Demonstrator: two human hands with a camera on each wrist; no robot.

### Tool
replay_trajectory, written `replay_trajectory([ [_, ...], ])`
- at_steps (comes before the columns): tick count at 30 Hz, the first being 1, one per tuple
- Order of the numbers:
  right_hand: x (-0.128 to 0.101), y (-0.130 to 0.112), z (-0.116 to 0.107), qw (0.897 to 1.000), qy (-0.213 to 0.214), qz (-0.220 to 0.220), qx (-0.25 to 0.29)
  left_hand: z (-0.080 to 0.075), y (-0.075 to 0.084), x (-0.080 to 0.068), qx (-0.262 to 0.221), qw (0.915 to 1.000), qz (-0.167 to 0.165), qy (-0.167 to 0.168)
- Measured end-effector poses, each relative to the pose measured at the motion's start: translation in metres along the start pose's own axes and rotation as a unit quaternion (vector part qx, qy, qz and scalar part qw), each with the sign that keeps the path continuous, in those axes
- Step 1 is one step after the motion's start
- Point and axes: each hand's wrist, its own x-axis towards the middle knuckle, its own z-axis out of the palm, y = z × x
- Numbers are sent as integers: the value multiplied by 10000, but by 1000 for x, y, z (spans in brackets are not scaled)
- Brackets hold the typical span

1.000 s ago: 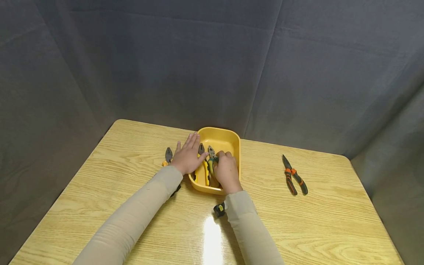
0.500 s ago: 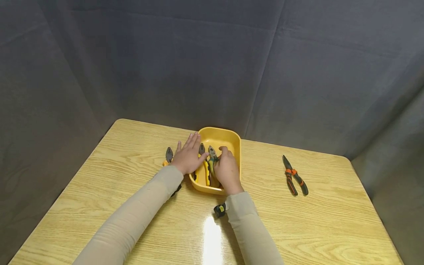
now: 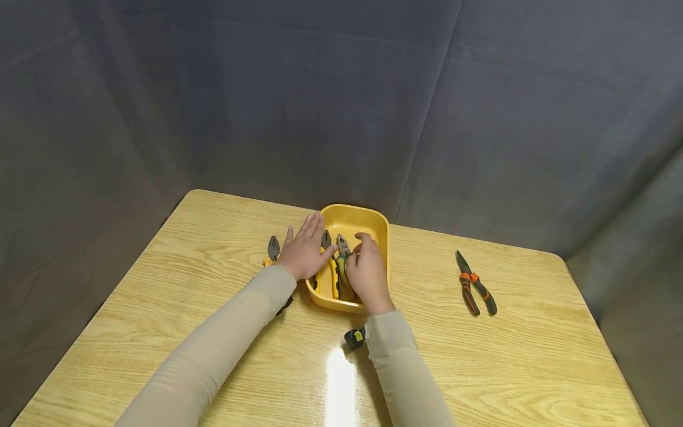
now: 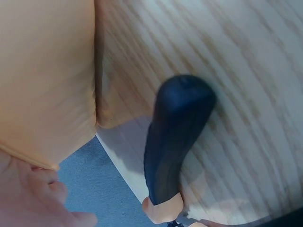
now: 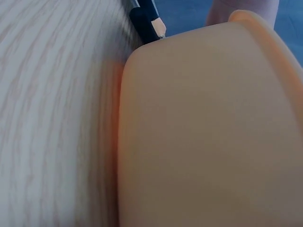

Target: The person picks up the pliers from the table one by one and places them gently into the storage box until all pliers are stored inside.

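Note:
A yellow plastic bin [image 3: 349,306] holds combination pliers with yellow-black handles [image 3: 335,279] and, to their right, combination pliers with green-yellow handles [image 3: 343,244]. My left hand [image 3: 303,258] rests on the bin's left rim with its fingers straight, the thumb reaching over the inside. My right hand [image 3: 367,273] is inside the bin beside the green-yellow pliers, its fingers loosely bent and apart from the thumb. Left of the bin lie orange-and-black pliers [image 3: 274,248], partly covered by the left hand and arm; their dark handle [image 4: 177,137] fills the middle of the left wrist view.
Long-nose pliers with orange-black handles [image 3: 472,284] lie on the wooden table [image 3: 533,332] at the right. A black tape measure [image 3: 354,338] with a yellow mark sits near the right cuff. Grey curtain [image 3: 320,118] hangs behind the table.
My right hand's index finger and thumb have loosened and spread apart beside the green-yellow pliers, which stay in the bin. The left hand keeps its place on the rim.

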Motion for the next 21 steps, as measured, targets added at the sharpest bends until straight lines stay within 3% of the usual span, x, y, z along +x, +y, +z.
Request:
replay_trajectory([
  [10,-3,2,-4,9957,242,-69,894,-4,3,-2,0,10000,-36,-85],
  [21,-8,9,-15,9800,998,-159,1717,-1,1,1,-26,9999,-75,-129],
])
